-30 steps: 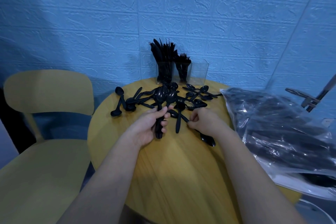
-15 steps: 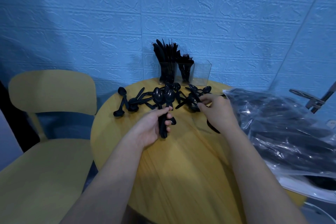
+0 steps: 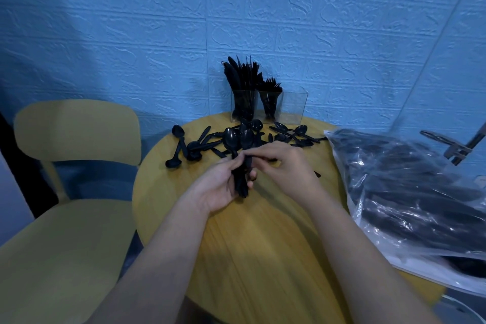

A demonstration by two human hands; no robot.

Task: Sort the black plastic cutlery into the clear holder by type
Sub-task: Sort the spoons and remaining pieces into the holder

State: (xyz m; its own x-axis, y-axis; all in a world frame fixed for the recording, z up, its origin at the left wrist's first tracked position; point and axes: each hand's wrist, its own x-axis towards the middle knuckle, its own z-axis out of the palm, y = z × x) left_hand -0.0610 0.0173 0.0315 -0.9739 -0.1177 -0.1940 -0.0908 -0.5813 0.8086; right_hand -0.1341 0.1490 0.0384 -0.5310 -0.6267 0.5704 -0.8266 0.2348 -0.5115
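We hold a bundle of black plastic spoons upright over the round yellow wooden bench, bowls up. Our left hand has its fingers curled round the handles from below, and our right hand pinches the same bundle near the handle tops with thumb and fingers, so both hands grasp the spoons together. Behind the hands, more loose black plastic spoons lie scattered across the far part of the bench, some to the left and some to the right. The clear three-compartment acrylic holder stands at the bench's far edge against the blue textured wall: its left compartment is packed with black plastic knives, the middle one holds black plastic forks, and the right one looks empty. A clear plastic bag of black cutlery lies on the right of the bench. A yellow chair stands at the left.
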